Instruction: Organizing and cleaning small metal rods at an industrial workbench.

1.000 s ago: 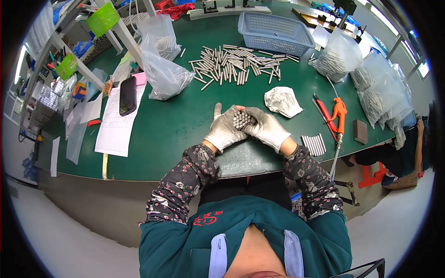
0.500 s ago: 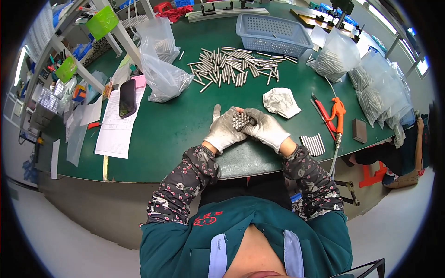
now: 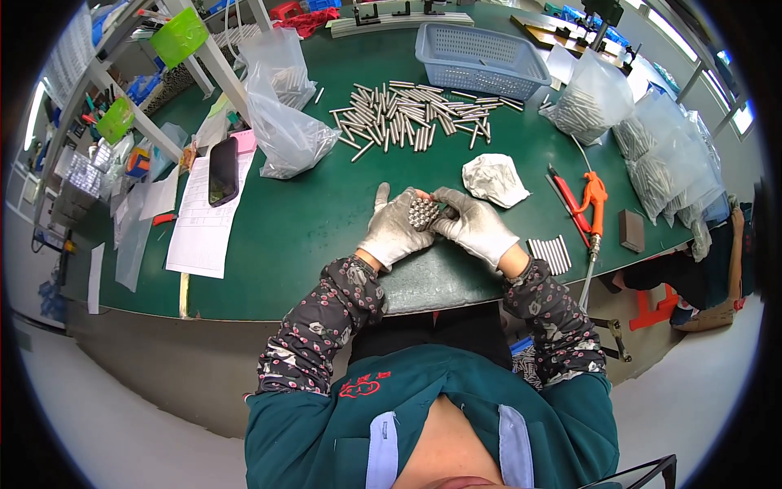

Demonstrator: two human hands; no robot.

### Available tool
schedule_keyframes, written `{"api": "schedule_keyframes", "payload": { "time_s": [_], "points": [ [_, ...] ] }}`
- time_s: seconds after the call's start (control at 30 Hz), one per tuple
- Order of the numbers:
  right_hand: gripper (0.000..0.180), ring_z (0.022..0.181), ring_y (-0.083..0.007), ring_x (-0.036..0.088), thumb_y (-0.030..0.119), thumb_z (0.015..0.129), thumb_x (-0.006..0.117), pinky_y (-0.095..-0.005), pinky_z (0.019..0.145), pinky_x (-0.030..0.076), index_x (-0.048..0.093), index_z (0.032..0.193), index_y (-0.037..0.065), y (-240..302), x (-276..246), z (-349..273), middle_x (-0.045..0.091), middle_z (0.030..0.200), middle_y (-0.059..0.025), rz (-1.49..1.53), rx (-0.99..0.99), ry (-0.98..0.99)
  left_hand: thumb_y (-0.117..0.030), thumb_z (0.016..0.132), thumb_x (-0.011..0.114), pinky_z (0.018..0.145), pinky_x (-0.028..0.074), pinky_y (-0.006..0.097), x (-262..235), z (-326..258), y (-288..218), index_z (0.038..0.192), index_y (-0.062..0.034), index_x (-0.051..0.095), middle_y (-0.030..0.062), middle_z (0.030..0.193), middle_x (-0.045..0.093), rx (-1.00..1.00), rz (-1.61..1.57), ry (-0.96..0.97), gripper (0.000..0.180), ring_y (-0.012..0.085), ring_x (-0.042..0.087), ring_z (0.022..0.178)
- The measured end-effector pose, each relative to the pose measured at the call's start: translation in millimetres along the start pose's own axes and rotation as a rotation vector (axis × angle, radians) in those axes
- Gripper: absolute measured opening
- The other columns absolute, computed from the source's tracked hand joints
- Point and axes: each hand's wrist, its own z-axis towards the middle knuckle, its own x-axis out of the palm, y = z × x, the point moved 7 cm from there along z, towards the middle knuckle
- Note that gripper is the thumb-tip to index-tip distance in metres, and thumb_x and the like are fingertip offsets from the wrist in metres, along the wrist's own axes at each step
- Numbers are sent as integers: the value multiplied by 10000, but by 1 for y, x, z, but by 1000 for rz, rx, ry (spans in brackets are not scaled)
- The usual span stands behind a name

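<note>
A tight bundle of shiny metal pins (image 3: pixel 423 213) is held end-up over the near part of the green table. My left hand (image 3: pixel 393 226), in a whitish work glove, is wrapped round the bundle from the left, its thumb sticking up. From the right my right hand (image 3: pixel 475 226), gloved too, grips the bundle's edge with curled fingers and thumb. Beyond my hands lies a loose pile of the same pins (image 3: pixel 403 114). A neat row of pins (image 3: pixel 551 255) lies to the right of my right wrist.
A crumpled white cloth (image 3: pixel 494 179) lies beyond my right hand. Farther right are an orange air gun (image 3: pixel 595 194), red-handled tool (image 3: pixel 570 198) and brown block (image 3: pixel 631 230). A blue basket (image 3: pixel 481 61) stands behind the pile; bags of pins (image 3: pixel 593 98) flank it. A phone (image 3: pixel 223 171) rests on papers at left.
My right hand has shifted slightly to the right, its fingers loosening a little along the bundle's side. The left hand and bundle stay in place.
</note>
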Motion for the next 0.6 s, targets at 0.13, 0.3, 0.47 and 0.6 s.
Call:
{"api": "schedule_keyframes", "payload": {
  "time_s": [0.13,0.3,0.47,0.6],
  "points": [
    [264,737,-275,611,186,744,608,-358,664,479,625,980,68,23,-16,-7,622,786,-109,-84,-96,-210,-324,594,730,1084,124,509,-5,0,-6,1041,-72,520,27,930,613,-26,-23,28,555,201,592,942],
    [125,729,-282,581,152,727,609,-387,647,465,646,824,83,62,-10,-10,576,736,-97,-262,-285,-248,-358,636,709,1087,119,511,0,-2,-8,1065,-106,544,13,983,599,88,228,7,524,181,573,973],
    [109,680,-280,571,97,707,627,-379,622,452,659,806,66,57,-5,-9,569,694,-102,-303,-257,-293,-402,645,706,1083,124,523,2,0,-7,1069,-114,549,9,990,583,37,167,28,537,176,560,990],
    [129,686,-284,573,92,710,614,-383,626,455,663,827,73,50,-6,-5,569,702,-105,-259,-249,-299,-396,641,708,1077,126,534,1,0,-5,1069,-113,540,8,993,573,9,103,38,540,180,552,1003]
  ]
}}
